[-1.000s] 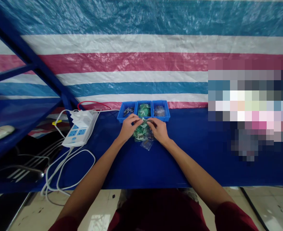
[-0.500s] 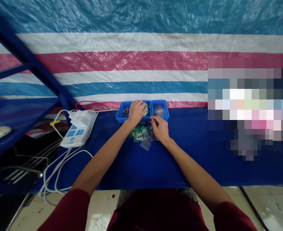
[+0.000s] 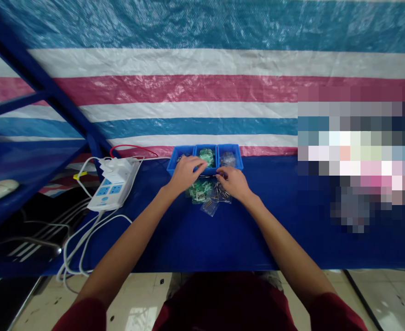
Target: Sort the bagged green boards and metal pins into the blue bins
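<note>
Three blue bins [image 3: 205, 172] stand in a row on the blue table. The left one holds thin metal pieces, the middle one green-and-white small parts [image 3: 206, 156], the right one clear plastic bags [image 3: 227, 159]. At the front of the left bin is my left hand [image 3: 185, 174], its fingers reaching right with the thumb apart; I see nothing in it. My right hand [image 3: 235, 181] is before the right bin, fingers curled and tips close together; whatever they pinch is too small to make out. Below the hands lie green parts in clear bags [image 3: 199, 192], metal pins [image 3: 223, 195] and a small clear bag [image 3: 209, 207].
A white power strip [image 3: 111, 191] with plugs and looping white cables [image 3: 85, 248] lies on the left of the table. A blue metal frame [image 3: 64, 110] rises at the left, near a pale computer mouse [image 3: 0, 190]. Striped sheeting [image 3: 188, 87] hangs behind; the right side is pixelated.
My left hand has drawn back from the middle bin toward the left and nearer me, uncovering the green parts there. My right hand has shifted slightly right, its fingers still curled.
</note>
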A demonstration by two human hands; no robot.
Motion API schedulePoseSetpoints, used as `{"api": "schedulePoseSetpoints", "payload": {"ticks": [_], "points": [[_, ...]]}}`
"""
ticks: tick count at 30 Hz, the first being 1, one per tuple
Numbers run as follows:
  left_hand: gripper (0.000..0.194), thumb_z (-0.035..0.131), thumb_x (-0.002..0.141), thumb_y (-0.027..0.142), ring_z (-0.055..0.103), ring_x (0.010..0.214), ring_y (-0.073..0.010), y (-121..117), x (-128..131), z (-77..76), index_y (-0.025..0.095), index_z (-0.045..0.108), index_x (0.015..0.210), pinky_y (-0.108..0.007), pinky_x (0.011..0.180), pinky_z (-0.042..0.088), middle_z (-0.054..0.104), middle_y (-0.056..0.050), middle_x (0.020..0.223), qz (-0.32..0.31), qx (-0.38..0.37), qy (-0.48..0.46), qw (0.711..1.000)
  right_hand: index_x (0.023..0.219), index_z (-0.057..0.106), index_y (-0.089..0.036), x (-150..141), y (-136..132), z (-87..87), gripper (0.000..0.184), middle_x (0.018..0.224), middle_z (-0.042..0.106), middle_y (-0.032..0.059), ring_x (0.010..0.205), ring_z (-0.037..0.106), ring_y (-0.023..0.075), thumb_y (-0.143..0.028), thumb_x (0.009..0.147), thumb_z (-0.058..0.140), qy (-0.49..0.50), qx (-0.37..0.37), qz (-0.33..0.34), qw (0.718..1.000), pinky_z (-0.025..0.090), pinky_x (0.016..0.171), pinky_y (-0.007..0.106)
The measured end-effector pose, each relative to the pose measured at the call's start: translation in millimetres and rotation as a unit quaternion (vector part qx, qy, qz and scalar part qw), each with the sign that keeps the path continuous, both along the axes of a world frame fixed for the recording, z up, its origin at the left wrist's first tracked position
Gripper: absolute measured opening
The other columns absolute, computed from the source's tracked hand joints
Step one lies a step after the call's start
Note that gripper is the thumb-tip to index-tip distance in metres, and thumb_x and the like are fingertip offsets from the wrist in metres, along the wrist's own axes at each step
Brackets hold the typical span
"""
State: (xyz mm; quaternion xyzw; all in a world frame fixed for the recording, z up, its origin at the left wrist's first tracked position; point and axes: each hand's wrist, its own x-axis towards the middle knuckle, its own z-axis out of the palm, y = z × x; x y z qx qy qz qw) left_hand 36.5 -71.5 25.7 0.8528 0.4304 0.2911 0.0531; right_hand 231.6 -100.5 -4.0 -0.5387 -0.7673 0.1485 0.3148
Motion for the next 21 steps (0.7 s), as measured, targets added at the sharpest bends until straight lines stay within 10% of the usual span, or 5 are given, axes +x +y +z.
{"api": "schedulePoseSetpoints", "payload": {"ticks": [8, 21], "points": [[0.101, 0.05, 0.072, 0.077, 0.012, 0.144, -0.0361, -65, -34, -44.5, 0.024, 0.015, 0.151, -0.051, 0.114, 0.017, 0.011, -0.012, 0.158, -0.017, -0.116, 0.178, 0.977, 0.147, 0.03, -0.014, 35, -25, -25.9, 0.09, 0.152, 0.024, 0.0202, 0.141, 0.021, 0.0364, -0.071, 0.079, 0.049, -0.19, 0.026, 0.187, 0.963, 0.027, 0.11, 0.053], [0.074, 0.032, 0.089, 0.066, 0.016, 0.144, -0.0285, -46, -26, -69.7, 0.025, 0.02, 0.15, -0.045, 0.116, 0.018, 0.019, -0.007, 0.156, -0.015, -0.123, 0.18, 0.976, 0.15, 0.023, -0.017, 14, -22, -50.4, 0.073, 0.157, 0.012, 0.0131, 0.145, 0.006, 0.0277, -0.062, 0.093, 0.024, -0.227, 0.002, 0.134, 0.965, 0.015, 0.117, 0.048]]}}
